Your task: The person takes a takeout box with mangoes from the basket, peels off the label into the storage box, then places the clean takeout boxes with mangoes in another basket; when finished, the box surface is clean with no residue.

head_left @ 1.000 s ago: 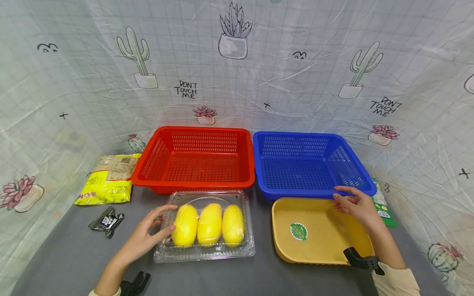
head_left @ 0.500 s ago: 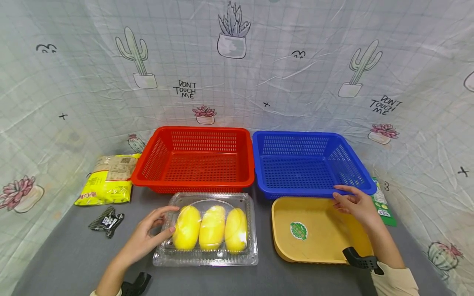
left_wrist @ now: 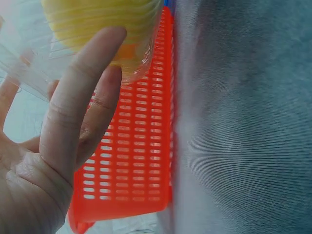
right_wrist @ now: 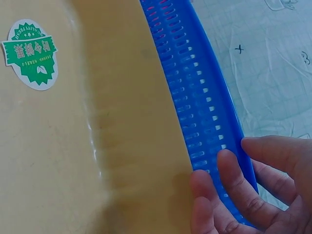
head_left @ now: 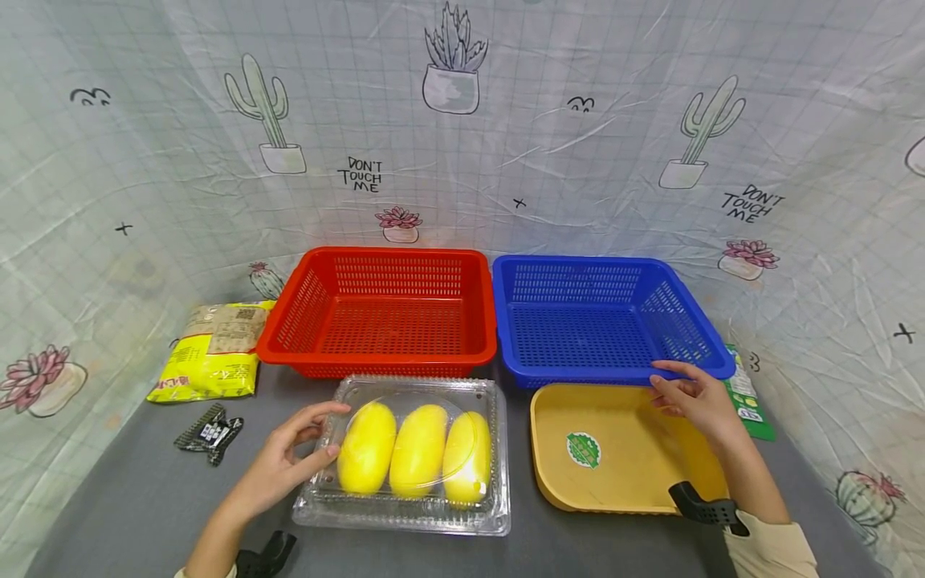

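Note:
My left hand point(head_left: 278, 461) grips the left side of a clear plastic clamshell box point(head_left: 405, 523) between thumb and fingers. Three yellow oval fruits point(head_left: 367, 449), mango-like, lie side by side in the box. In the left wrist view the box point(left_wrist: 29, 63) appears off the grey table, with the red basket point(left_wrist: 126, 180) behind it. My right hand point(head_left: 694, 405) pinches the front rim of the blue basket point(head_left: 578, 373), near its right corner. Index finger and thumb sit on either side of that rim in the right wrist view. The other right fingers curl over the yellow tray.
Behind the box stands the red basket point(head_left: 376, 369), side by side with the blue one. A yellow tray point(head_left: 614, 474) with a green sticker lies at the right front. A yellow bag point(head_left: 213, 353) and small black packet point(head_left: 209, 433) lie left; a green packet point(head_left: 751, 401) lies right.
The clamshell box has come nearer to me and a little rightward, its fruits leaning slightly. My left hand keeps its hold with little shift. My right hand stays on the blue basket's rim.

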`<state>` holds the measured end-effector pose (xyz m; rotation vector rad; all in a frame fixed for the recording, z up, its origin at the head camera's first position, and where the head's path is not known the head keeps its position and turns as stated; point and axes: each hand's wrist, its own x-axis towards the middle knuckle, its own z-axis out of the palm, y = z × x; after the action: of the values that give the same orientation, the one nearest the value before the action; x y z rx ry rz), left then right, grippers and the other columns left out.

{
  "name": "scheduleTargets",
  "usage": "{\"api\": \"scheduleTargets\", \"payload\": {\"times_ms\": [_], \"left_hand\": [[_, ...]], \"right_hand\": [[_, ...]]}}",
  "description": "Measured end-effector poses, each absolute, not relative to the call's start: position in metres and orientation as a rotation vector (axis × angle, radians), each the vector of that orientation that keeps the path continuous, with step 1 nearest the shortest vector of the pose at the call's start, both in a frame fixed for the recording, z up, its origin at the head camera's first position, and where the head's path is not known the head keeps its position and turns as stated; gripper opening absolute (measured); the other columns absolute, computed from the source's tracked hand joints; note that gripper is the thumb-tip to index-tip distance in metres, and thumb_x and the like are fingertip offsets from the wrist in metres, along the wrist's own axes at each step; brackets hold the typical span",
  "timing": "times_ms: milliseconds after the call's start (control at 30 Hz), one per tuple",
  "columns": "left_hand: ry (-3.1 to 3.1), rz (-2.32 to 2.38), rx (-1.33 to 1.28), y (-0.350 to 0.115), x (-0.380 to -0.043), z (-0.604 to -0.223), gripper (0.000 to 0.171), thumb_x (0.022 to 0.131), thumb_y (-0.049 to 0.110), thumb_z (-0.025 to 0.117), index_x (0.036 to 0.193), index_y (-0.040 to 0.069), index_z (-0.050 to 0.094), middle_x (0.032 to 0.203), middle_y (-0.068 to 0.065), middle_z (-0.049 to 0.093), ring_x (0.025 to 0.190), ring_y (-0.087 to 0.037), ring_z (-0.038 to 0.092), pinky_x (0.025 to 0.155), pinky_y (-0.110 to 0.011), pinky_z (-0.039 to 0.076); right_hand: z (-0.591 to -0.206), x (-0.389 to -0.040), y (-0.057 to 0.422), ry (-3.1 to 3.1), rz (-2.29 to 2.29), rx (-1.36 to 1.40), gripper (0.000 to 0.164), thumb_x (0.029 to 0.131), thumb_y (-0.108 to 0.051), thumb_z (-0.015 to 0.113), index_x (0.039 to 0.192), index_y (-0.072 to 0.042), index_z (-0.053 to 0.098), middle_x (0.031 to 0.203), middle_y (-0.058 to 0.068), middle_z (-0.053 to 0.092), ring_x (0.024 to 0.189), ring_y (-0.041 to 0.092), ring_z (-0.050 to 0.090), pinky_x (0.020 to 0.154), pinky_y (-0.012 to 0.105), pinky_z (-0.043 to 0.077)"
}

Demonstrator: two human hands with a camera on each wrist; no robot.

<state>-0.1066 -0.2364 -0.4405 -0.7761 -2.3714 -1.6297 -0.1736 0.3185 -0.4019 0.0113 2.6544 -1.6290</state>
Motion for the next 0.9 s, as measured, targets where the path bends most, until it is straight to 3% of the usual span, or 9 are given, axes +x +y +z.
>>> {"api": "scheduleTargets", "payload": {"times_ms": [233, 467, 900], "left_hand": [[-2.409, -1.702, -0.768, -0.235, -0.105, -0.430, 0.048, 0.088, -0.007, 0.063, 0.133, 0.005, 0.053, 0.133, -0.001, 0.055, 0.113, -0.006, 0.055, 0.071, -0.030, 0.059], [-2.379, -1.719, -0.799, -0.228, -0.104, -0.417, 0.050, 0.088, -0.008, 0.063, 0.135, 0.006, 0.052, 0.130, -0.002, 0.054, 0.111, -0.013, 0.058, 0.050, -0.034, 0.057], [-2.344, -1.694, -0.782, -0.217, -0.104, -0.392, 0.053, 0.085, -0.009, 0.063, 0.134, 0.006, 0.052, 0.125, -0.007, 0.052, 0.105, -0.012, 0.060, 0.050, -0.034, 0.057]], "right_hand": [[-0.401, -0.174, 0.317, 2.663, -1.619, 0.023, 0.053, 0.098, -0.028, 0.059, 0.135, 0.008, 0.045, 0.081, -0.012, 0.070, 0.076, 0.015, 0.070, 0.069, 0.026, 0.057], [-0.400, -0.173, 0.316, 2.704, -1.567, 0.026, 0.055, 0.099, -0.028, 0.058, 0.137, 0.009, 0.044, 0.082, -0.007, 0.071, 0.077, 0.017, 0.071, 0.068, 0.026, 0.058], [-0.401, -0.175, 0.320, 2.680, -1.572, 0.003, 0.055, 0.099, -0.029, 0.058, 0.137, 0.008, 0.044, 0.084, -0.012, 0.071, 0.078, 0.012, 0.070, 0.068, 0.026, 0.057]]}}
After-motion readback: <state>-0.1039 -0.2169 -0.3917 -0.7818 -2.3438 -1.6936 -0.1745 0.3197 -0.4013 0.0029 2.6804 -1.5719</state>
